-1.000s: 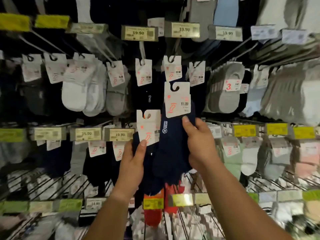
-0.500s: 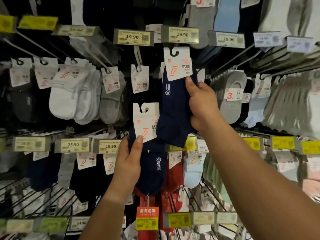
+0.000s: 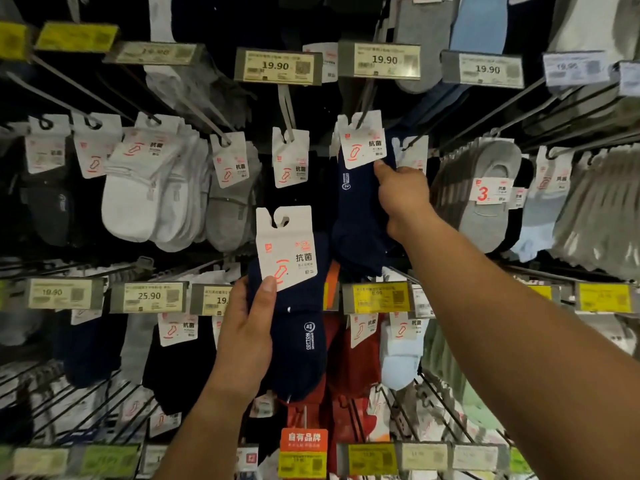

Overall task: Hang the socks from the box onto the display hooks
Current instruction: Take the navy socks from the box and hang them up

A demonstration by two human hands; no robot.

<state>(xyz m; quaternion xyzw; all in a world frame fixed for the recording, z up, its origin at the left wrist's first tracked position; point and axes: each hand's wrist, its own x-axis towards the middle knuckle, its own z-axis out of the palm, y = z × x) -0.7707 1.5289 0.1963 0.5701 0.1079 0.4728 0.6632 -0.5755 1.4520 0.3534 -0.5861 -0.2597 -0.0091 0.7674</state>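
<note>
Two navy pairs | our right hand [image 3: 403, 197] pinches one [image 3: 360, 216] at hook [image 3: 363, 102]; left hand [image 3: 247, 337] grips spare [image 3: 294, 327] | risk: card notch misses, pair drops

I see price tags [image 3: 275, 66] reading 19.90 along the top rail; a 25.90 tag [image 3: 149, 296] sits lower left; yellow tags [image 3: 380, 297] run to the right; an orange sign [image 3: 304, 441] with white characters stands at the bottom centre.
</note>
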